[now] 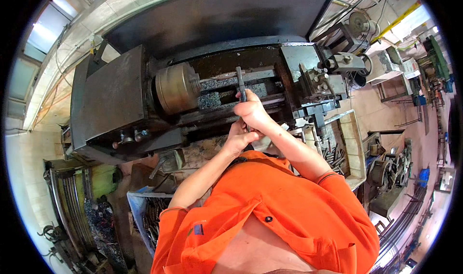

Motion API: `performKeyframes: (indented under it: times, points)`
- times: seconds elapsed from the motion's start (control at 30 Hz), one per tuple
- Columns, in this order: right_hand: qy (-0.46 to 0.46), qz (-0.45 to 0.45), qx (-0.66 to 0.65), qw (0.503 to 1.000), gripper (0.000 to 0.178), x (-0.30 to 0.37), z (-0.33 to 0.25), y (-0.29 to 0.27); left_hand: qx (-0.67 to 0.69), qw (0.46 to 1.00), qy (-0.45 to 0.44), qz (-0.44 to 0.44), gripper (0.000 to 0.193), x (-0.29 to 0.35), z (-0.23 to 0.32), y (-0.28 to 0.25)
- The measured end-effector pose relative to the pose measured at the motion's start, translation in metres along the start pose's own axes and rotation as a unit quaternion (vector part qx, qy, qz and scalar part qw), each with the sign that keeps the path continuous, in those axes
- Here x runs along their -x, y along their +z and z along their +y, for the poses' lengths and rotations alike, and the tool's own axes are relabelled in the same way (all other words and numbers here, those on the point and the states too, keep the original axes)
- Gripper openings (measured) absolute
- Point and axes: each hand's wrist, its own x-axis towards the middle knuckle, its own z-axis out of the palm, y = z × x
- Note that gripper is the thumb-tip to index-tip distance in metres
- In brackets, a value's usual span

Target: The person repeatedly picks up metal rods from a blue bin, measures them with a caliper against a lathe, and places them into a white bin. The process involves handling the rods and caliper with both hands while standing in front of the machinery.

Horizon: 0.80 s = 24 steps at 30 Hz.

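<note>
Both of my hands are closed around a slim dark metal rod [242,82], which I hold upright over the bed of a lathe. My right hand [252,111] grips it around the middle, and the bar's far end sticks out beyond the fingers. Closer to my body, my left hand [239,140] is wrapped around its near end, so that part is mostly hidden. To the left of the rod is the lathe chuck [176,88], a wide brownish cylinder with jaws. Metal chips [210,100] lie in the bed below my hands.
The tool post [317,79] and tailstock [345,61] stand to the right. A boxy headstock [111,98] with levers is at left. Near my body sit a tray of metal parts [354,143] on the right and a blue bin [140,211] of dark pieces on the left.
</note>
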Motion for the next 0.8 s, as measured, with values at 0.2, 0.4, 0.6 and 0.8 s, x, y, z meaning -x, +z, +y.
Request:
performKeyframes:
  times: [0.2, 0.4, 0.6, 0.8]
  points:
    - [-0.071, -0.014, 0.056, 0.996, 0.034, -0.004, -0.001, 0.030, -0.037, 0.999, -0.010, 0.025, 0.041, 0.015, 0.011, -0.023]
    - [0.030, -0.006, -0.037, 0.999, 0.030, 0.002, -0.007, 0.006, 0.001, 0.998, 0.052, 0.025, 0.025, -0.006, -0.020, -0.016]
    - [0.029, -0.025, -0.026, 0.999, 0.033, 0.001, -0.010, 0.018, -0.048, 0.999, 0.015, -0.001, 0.030, 0.001, -0.004, -0.026]
    - [-0.032, 0.000, 0.046, 0.998, 0.027, -0.006, 0.003, 0.022, -0.060, 0.997, -0.040, -0.025, 0.042, -0.001, 0.001, -0.031]
